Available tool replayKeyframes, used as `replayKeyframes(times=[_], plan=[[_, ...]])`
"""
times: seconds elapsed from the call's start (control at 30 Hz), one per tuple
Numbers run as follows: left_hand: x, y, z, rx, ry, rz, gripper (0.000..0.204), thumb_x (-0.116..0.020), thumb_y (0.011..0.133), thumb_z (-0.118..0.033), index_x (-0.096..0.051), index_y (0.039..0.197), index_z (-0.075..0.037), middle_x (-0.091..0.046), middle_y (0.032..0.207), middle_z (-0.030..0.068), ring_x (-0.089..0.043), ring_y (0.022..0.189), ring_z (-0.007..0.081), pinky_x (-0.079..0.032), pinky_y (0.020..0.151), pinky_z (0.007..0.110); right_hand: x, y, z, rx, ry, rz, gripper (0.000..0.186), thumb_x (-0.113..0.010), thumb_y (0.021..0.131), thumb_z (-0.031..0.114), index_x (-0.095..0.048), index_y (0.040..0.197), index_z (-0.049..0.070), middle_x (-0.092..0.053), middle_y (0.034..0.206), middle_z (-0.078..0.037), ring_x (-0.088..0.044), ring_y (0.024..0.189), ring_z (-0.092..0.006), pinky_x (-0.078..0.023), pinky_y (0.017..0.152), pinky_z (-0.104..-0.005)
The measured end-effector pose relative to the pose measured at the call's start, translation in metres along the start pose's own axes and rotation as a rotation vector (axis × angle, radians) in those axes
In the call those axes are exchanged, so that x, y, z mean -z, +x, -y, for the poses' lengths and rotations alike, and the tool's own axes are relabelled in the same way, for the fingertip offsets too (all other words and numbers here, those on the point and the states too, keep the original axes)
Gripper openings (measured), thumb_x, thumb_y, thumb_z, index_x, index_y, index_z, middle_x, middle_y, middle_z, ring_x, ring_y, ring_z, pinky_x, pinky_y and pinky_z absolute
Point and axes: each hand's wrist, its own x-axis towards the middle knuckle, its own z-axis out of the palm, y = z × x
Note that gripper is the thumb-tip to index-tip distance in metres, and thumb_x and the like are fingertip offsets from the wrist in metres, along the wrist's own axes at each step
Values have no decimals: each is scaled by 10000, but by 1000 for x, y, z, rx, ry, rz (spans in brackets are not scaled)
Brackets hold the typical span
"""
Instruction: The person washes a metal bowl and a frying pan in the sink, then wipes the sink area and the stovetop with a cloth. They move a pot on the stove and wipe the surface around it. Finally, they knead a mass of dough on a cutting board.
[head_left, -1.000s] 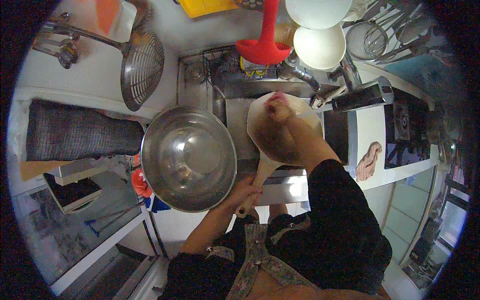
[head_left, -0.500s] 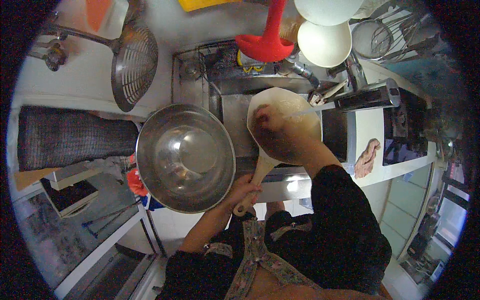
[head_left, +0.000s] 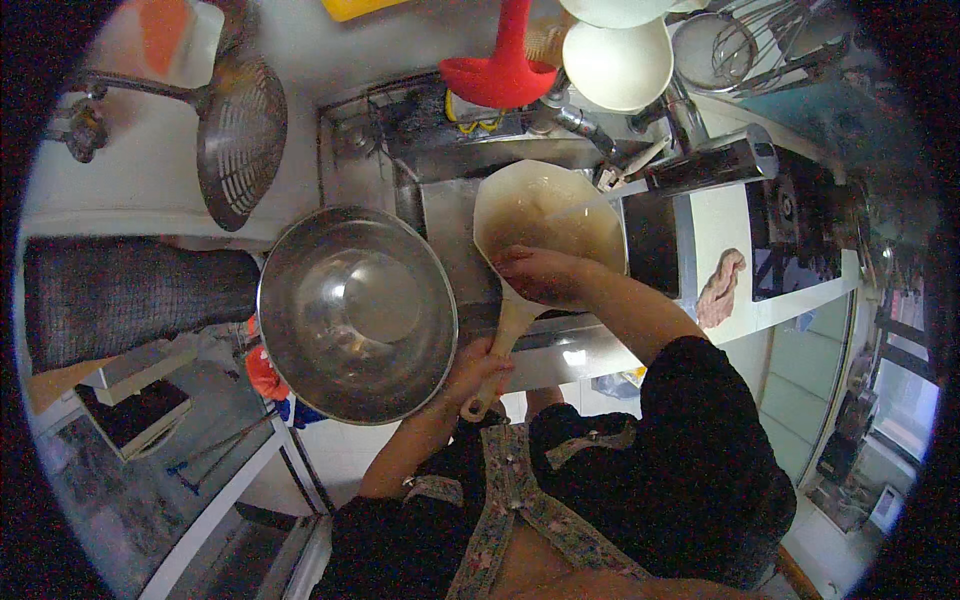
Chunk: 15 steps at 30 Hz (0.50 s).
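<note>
My left hand (head_left: 490,370) is wrapped round the pale, wood-like handle of a cream-coloured, many-sided pan (head_left: 605,265) over the sink. Water (head_left: 572,211) runs from the metal tap (head_left: 715,165) into the pan, and the liquid inside looks cloudy and light brown. My right hand (head_left: 545,274) lies along the near inner side of the pan, close to the handle, back upward. Its fingers reach left, bent at the ends; the palm side is hidden, and nothing shows in it.
A large steel bowl (head_left: 357,315) stands left of the pan, covering part of my left forearm. A red ladle (head_left: 500,80), a slotted skimmer (head_left: 240,145) and a white bowl (head_left: 617,65) are above. A crumpled pinkish-brown cloth (head_left: 722,288) lies on the right-hand counter.
My right hand has moved from the pan's middle toward me, to its near side by the handle. My left hand keeps its hold. The whole view has shifted slightly.
</note>
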Motion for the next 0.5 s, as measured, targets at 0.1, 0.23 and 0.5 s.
replayKeyframes(times=[0.1, 0.23, 0.5], plan=[[0, 4, 3, -73, 55, 2, 385, -699, 818, -157, -577, 1158, -21, -607, 779, 65, -583, 525, 150, -497, 485, 285, 45, -12, -31, -132, 128, 202, 499, -660, 897, 130, -522, 1372, 58, -614, 1253, -46, -583, 1101, -138, -486, 886, -269], [2, 2, -1, -33, 77, 3, 371, -691, 816, -147, -581, 1143, -9, -603, 754, 72, -589, 518, 164, -503, 476, 302, 112, -24, 3, -385, -831, 125, 445, -652, 899, 155, -580, 1327, 52, -626, 1249, -65, -602, 1078, -166, -500, 900, -294], [7, 3, 4, 41, -88, 13, 417, -677, 837, -141, -542, 1205, 0, -605, 771, 81, -592, 513, 171, -496, 425, 325, 155, 70, 38, 489, -1992, -421, 483, -618, 862, 127, -580, 1342, 173, -485, 1425, -77, -470, 1324, -306, -427, 1059, -419]])
